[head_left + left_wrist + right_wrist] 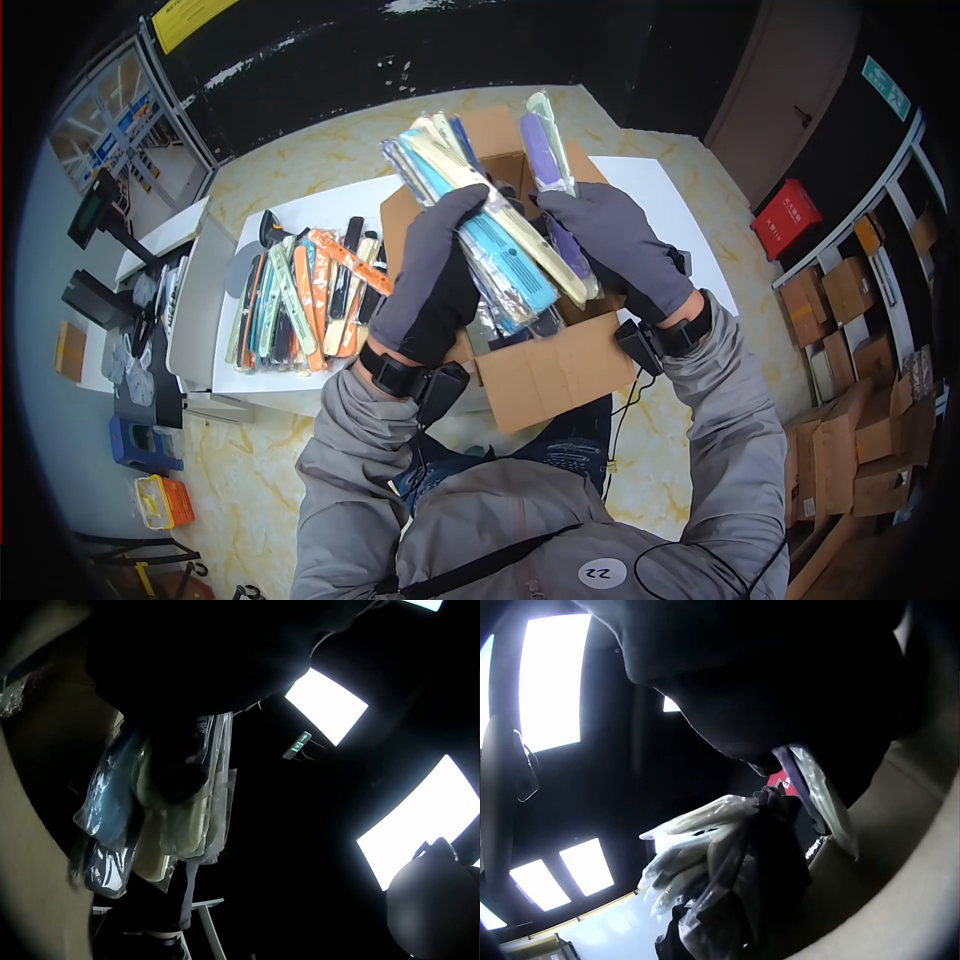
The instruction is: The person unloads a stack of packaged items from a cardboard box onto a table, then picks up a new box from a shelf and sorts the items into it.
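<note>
My gloved left hand [437, 268] grips a thick bundle of long, flat, plastic-wrapped pieces [507, 265], blue, cream and dark, over the open cardboard box [555, 378]. In the left wrist view the clear wrappers [180, 817] hang below that darkened hand. Beside it, my gloved right hand [622, 243] pinches a few similar wrapped pieces [546, 150], purple and pale green, upright over the box. Their ends [821, 799] stick out from under the right hand in the right wrist view, and the left hand's bundle [705, 840] fans out nearby. The box's inside is mostly hidden.
A heap of similar wrapped pieces [310, 300], orange, green, black and cream, lies left of the box on the white table [690, 240]. A dark handheld device [271, 228] sits behind it. Shelves with cartons [840, 295] stand at right, and a monitor [98, 208] at left.
</note>
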`<action>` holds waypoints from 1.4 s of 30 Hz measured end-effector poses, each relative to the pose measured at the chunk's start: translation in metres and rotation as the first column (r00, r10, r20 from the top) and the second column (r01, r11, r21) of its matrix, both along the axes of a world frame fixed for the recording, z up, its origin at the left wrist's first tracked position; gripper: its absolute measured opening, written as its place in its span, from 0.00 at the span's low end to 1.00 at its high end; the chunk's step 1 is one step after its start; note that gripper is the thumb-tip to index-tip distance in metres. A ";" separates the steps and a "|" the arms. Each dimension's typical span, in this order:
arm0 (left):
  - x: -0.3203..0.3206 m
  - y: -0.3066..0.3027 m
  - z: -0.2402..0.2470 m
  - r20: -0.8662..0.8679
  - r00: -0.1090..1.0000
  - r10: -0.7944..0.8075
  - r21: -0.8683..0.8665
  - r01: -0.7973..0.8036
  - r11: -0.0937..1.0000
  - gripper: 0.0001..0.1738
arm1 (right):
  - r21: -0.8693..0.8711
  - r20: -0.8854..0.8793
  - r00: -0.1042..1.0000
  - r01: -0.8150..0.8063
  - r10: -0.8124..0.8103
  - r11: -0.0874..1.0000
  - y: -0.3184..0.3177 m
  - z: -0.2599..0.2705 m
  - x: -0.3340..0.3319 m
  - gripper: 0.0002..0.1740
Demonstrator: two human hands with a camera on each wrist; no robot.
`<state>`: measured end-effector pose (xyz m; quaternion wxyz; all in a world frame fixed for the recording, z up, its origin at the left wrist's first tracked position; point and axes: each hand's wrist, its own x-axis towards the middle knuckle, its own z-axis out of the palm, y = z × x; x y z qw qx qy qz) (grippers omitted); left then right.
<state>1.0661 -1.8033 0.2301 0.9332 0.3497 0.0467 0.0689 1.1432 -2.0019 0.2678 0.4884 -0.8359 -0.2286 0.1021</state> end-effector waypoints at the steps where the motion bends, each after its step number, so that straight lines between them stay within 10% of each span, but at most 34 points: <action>1: -0.001 0.003 0.004 0.048 0.999 0.012 -0.048 -0.009 0.999 0.19 | -0.122 0.115 0.993 0.012 0.002 0.992 -0.003 -0.003 0.004 0.27; 7: -0.007 0.024 0.008 0.026 0.999 -0.036 0.014 0.036 0.999 0.23 | -0.217 -0.012 0.989 -0.148 0.149 0.965 0.003 0.008 0.002 0.23; 10: -0.005 0.024 0.004 -0.007 0.998 -0.066 0.010 0.066 0.998 0.23 | -0.665 0.386 0.762 -0.161 0.520 0.730 0.012 -0.017 0.029 0.20; 19: -0.012 0.019 0.014 -0.015 0.999 -0.048 0.008 0.048 0.999 0.21 | -0.830 0.485 0.557 0.050 0.674 0.556 0.025 -0.018 0.029 0.17; 22: -0.009 0.019 0.013 -0.063 0.998 -0.015 0.055 0.019 0.998 0.21 | -0.396 0.501 0.790 -0.154 0.354 0.905 0.024 -0.005 0.014 0.21; 26: -0.004 0.023 0.004 -0.099 0.995 -0.006 0.104 0.016 0.994 0.23 | -0.086 0.123 0.967 -0.215 0.225 0.973 0.031 0.024 -0.027 0.28; 42: -0.001 0.020 0.000 -0.082 0.997 -0.003 0.095 0.011 0.995 0.21 | -0.173 0.110 0.986 -0.104 0.125 0.979 0.021 -0.001 -0.010 0.31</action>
